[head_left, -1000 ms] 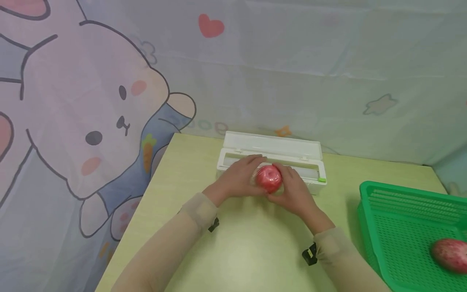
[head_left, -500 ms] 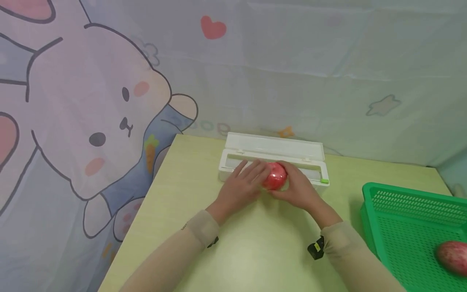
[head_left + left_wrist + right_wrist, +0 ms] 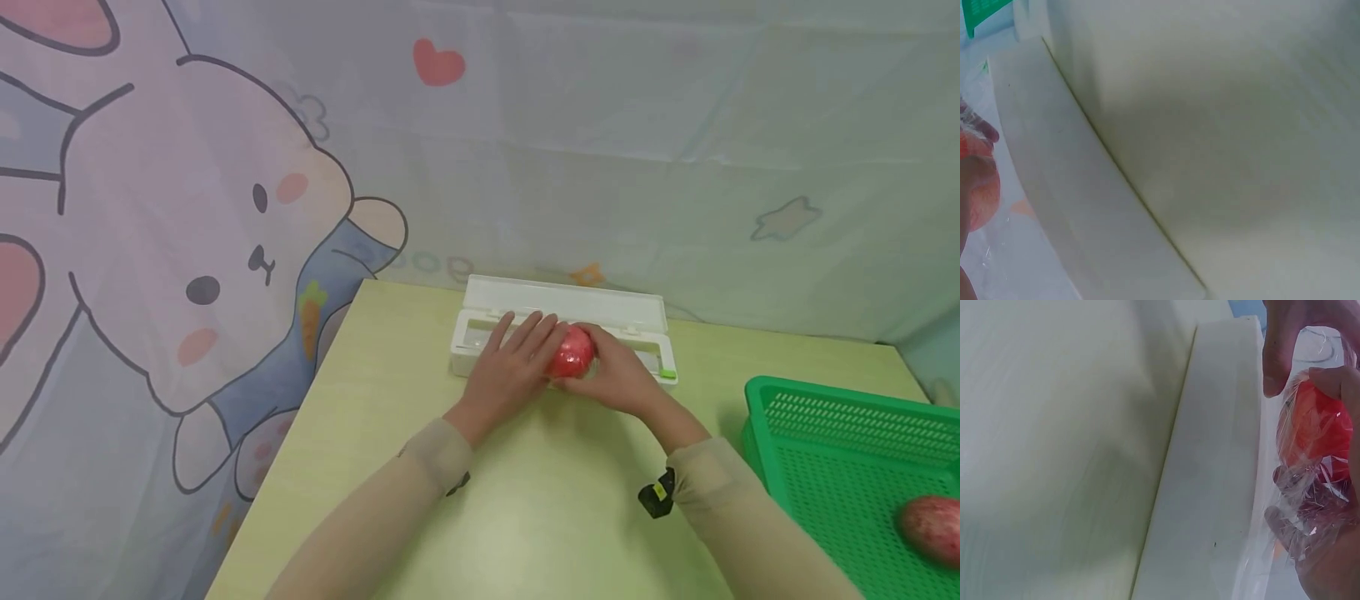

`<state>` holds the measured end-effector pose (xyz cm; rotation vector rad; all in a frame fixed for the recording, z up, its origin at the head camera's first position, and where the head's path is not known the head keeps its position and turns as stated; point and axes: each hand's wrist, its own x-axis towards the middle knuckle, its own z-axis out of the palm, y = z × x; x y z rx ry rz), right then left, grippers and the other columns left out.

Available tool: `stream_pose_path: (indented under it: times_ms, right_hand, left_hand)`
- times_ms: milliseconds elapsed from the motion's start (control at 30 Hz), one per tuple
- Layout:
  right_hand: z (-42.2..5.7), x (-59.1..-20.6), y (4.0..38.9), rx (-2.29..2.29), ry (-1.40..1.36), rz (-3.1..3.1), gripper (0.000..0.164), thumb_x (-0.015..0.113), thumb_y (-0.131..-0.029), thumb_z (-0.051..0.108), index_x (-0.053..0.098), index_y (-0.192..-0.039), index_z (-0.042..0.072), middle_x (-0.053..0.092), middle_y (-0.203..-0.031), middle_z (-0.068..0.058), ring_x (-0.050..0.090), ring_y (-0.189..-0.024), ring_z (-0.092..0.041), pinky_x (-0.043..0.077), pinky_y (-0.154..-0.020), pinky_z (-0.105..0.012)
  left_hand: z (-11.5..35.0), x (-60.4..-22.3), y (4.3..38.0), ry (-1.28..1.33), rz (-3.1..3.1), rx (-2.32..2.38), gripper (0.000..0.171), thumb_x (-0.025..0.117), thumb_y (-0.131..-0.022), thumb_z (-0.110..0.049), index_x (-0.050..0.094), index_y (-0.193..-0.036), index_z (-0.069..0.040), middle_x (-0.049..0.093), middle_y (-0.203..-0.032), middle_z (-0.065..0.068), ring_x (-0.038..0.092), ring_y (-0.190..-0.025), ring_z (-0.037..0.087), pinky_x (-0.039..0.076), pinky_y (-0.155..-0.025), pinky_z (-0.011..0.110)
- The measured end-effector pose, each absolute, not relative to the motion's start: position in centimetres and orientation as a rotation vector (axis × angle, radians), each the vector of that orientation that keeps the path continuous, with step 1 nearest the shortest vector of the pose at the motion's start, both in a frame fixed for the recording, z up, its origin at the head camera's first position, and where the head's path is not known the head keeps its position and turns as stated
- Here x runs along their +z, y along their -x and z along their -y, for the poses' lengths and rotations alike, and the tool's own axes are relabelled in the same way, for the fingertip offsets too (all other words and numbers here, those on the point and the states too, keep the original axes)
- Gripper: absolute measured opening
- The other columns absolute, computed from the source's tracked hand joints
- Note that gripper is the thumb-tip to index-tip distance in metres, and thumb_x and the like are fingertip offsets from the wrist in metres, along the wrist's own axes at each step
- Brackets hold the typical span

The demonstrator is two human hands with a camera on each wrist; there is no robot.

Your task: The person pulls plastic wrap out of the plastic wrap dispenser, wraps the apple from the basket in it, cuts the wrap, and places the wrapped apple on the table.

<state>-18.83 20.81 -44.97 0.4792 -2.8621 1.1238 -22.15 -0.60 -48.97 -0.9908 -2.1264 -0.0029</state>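
A round red apple (image 3: 573, 352), wrapped in clear cling film (image 3: 1319, 506), is between my hands over a white cling film dispenser (image 3: 468, 360). The dispenser's lid (image 3: 562, 302) is raised at the back, and a green slider (image 3: 667, 373) sits at its right end. My right hand (image 3: 618, 375) holds the apple from the right, thumb in front and fingers behind. Against the apple's left side lies my left hand (image 3: 506, 375), its fingers straight and slightly spread. Part of the apple also shows at the edge of the left wrist view; its underside is hidden.
A green plastic basket (image 3: 757, 433) stands on the table (image 3: 360, 433) at the right. Inside it lies a mottled dark red fruit (image 3: 933, 529), cut off by the frame. A printed cloth (image 3: 637, 125) hangs behind the table.
My left hand has gone from cupping the apple to lying with straightened fingers along its left side. Both hands and the apple have shifted slightly right.
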Motion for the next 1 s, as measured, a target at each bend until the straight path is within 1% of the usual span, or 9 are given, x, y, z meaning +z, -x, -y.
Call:
stream_pose_path:
  times_ms: [167, 333, 467, 667, 1000]
  right_hand:
    - [-21.0, -44.2, 19.1, 1.139, -0.453, 2.890, 0.079, 0.088, -0.087, 0.026, 0.049, -0.148, -0.004, 0.063, -0.139, -0.024, 0.064, -0.122, -0.040, 0.058, -0.101, -0.058]
    - [-21.1, -43.7, 19.3, 1.168, -0.440, 2.905, 0.079, 0.087, -0.088, 0.028, 0.048, -0.149, -0.003, 0.062, -0.139, -0.023, 0.064, -0.122, -0.040, 0.058, -0.100, -0.057]
    - [-21.2, -43.3, 19.4, 1.159, -0.435, 2.909, 0.080, 0.087, -0.088, 0.029, 0.047, -0.150, -0.002, 0.062, -0.140, -0.022, 0.063, -0.123, -0.039, 0.058, -0.101, -0.058]
    - [-21.2, -42.6, 19.5, 1.178, -0.428, 2.900, 0.080, 0.088, -0.088, 0.028, 0.048, -0.151, 0.000, 0.062, -0.140, -0.021, 0.063, -0.124, -0.038, 0.057, -0.102, -0.058]
    - [-21.3, -42.1, 19.5, 1.152, -0.435, 2.862, 0.080, 0.089, -0.086, 0.026, 0.050, -0.150, 0.001, 0.063, -0.139, -0.020, 0.063, -0.123, -0.037, 0.056, -0.102, -0.058]
  left_hand:
    - [0.4, -47.7, 22.6, 1.004, 2.169, 0.026, 0.077, 0.085, -0.090, -0.040, 0.052, -0.155, -0.015, 0.061, -0.149, 0.002, 0.053, -0.143, 0.023, 0.034, -0.126, 0.049]
    - [0.2, -46.7, 23.0, 0.999, 2.193, 0.044, 0.073, 0.086, -0.089, -0.037, 0.055, -0.152, -0.016, 0.065, -0.145, 0.000, 0.056, -0.141, 0.022, 0.035, -0.126, 0.049]
    - [0.2, -46.1, 23.2, 0.999, 2.217, 0.045, 0.075, 0.089, -0.087, -0.039, 0.056, -0.150, -0.015, 0.064, -0.147, 0.001, 0.054, -0.142, 0.022, 0.034, -0.126, 0.049]
    - [0.2, -45.6, 23.6, 1.005, 2.221, 0.039, 0.076, 0.087, -0.088, -0.043, 0.055, -0.150, -0.015, 0.062, -0.149, 0.002, 0.052, -0.144, 0.024, 0.034, -0.126, 0.050]
    - [0.3, -44.7, 23.6, 1.011, 2.252, 0.017, 0.079, 0.089, -0.087, -0.041, 0.053, -0.152, -0.015, 0.060, -0.151, 0.003, 0.050, -0.147, 0.024, 0.033, -0.127, 0.049]
